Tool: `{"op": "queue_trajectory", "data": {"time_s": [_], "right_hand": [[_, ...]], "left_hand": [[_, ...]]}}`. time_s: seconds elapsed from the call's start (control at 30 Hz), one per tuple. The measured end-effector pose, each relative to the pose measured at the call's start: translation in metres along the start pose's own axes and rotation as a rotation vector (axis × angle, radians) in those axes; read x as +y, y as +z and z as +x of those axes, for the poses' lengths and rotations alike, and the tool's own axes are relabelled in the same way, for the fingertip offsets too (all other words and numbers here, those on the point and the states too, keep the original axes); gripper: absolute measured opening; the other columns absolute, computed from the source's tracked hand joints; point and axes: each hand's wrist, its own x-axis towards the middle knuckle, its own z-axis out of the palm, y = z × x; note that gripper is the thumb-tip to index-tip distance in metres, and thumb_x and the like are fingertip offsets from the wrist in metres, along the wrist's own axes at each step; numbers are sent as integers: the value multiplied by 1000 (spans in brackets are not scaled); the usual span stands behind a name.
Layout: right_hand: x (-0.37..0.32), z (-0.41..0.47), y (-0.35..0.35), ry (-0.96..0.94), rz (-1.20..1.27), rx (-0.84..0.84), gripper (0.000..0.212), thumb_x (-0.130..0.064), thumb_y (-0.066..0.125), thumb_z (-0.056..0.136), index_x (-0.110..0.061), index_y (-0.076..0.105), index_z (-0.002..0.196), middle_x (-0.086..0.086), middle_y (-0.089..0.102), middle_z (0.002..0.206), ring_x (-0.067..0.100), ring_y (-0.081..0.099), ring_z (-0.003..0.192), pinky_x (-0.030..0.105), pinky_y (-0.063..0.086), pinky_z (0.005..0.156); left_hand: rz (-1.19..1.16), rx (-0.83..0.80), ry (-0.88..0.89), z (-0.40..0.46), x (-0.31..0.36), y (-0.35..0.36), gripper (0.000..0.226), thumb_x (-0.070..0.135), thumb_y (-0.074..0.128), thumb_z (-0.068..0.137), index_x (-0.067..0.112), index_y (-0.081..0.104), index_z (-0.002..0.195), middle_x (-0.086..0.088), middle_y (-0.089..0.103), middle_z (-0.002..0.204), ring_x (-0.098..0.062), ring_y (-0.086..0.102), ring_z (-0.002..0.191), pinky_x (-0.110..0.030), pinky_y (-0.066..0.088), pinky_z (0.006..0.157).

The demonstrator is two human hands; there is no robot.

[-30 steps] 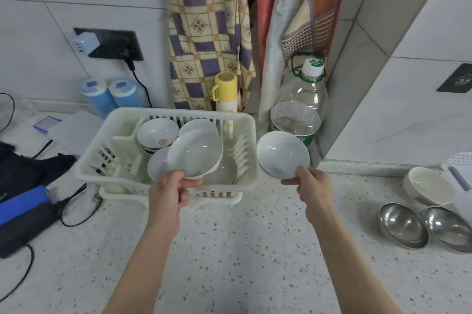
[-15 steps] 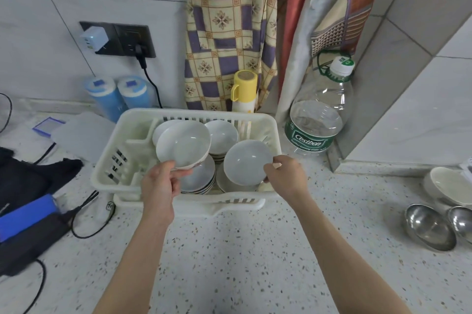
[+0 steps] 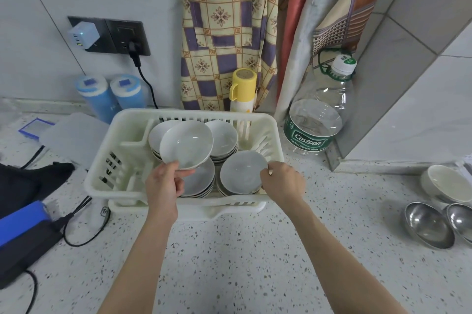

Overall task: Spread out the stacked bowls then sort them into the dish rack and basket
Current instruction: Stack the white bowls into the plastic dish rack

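While both hands reach over the near wall of the rack (image 3: pixel 102 186), each pinches the rim of a white bowl. The left hand (image 3: pixel 163 183) holds its bowl (image 3: pixel 186 144) tilted above the stacks, thumb on the inner rim and fingers curled under it. The right hand (image 3: pixel 283 182) grips the right edge of a second bowl (image 3: pixel 241 172), which sits low on the near right stack; whether it fully rests there I cannot tell. Four stacks of white bowls fill the right part of the rack: back left (image 3: pixel 155 132), back right (image 3: pixel 224 135), near left (image 3: pixel 201 181) and near right, the last mostly hidden under the second bowl. The rack stands on a speckled counter (image 3: pixel 229 262).

Behind it are a yellow cup (image 3: pixel 242 84), a water bottle (image 3: pixel 319 119) and two blue cans (image 3: pixel 109 94) against the tiled wall, with a charger (image 3: pixel 83 35) in the socket above. Far right on the counter lie two steel bowls (image 3: pixel 429 224) side by side, and just behind them a cream bowl (image 3: pixel 444 182). At the left edge sits a blue and black device (image 3: pixel 23 232) with cables.
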Motion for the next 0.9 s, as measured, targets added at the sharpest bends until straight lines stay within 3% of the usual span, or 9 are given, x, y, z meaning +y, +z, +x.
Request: {"op": "queue_trajectory", "data": {"time_s": [0.3, 0.4, 0.5, 0.6, 0.7, 0.8, 0.9], "right_hand": [[-3, 2, 1, -12, -143, -37, 24, -21, 38, 93, -14, 54, 76, -1, 59, 67, 15, 43, 52, 22, 27, 47], [-4, 2, 4, -28, -219, -32, 21, -24, 37, 97, -15, 50, 83, -3, 47, 65, 20, 50, 62, 23, 23, 47], [-6, 3, 5, -36, -263, -48, 14, -20, 37, 97, -15, 46, 87, -4, 40, 61, 21, 50, 67, 22, 23, 46], [-10, 2, 3, -51, -336, -70, 12, -18, 40, 96, -16, 48, 86, -3, 42, 64, 20, 51, 68, 21, 22, 46], [-14, -1, 3, -50, -392, -75, 15, -17, 44, 96, -16, 59, 92, -4, 43, 62, 18, 52, 67, 21, 23, 46], [-11, -4, 5, -38, -296, -19, 25, -26, 40, 101, -15, 61, 92, -4, 45, 64, 20, 51, 66, 23, 31, 52], [-3, -9, 6, -35, -32, 107, 36, -30, 32, 103, -15, 49, 74, -2, 49, 61, 25, 48, 62, 27, 33, 52]], "left_hand": [[6, -42, -15, -8, 0, 5, 10, 12, 55, 92, 3, 60, 89, -17, 75, 73, -10, 30, 35, -17, 25, 35], [24, -66, -5, -13, 2, 7, 11, 10, 55, 92, 1, 62, 92, -19, 75, 75, -11, 31, 36, -17, 24, 36], [62, -111, 13, -19, 4, 11, 9, 10, 54, 93, 10, 63, 93, -17, 75, 73, -11, 31, 36, -19, 24, 36], [115, -150, 16, -22, 3, 14, 15, 13, 54, 91, 5, 64, 99, -19, 75, 75, -12, 29, 38, -20, 22, 39], [176, -174, 21, -28, 5, 20, 15, 20, 58, 83, 11, 67, 92, -16, 75, 71, -10, 30, 37, -17, 27, 37], [279, -187, 17, -31, 5, 25, 7, 16, 59, 87, 15, 65, 84, -12, 75, 67, -7, 34, 37, -17, 32, 37], [382, -219, -6, -31, 2, 29, 10, 15, 58, 90, 13, 67, 87, -10, 75, 67, -5, 39, 37, -18, 36, 41]]}}
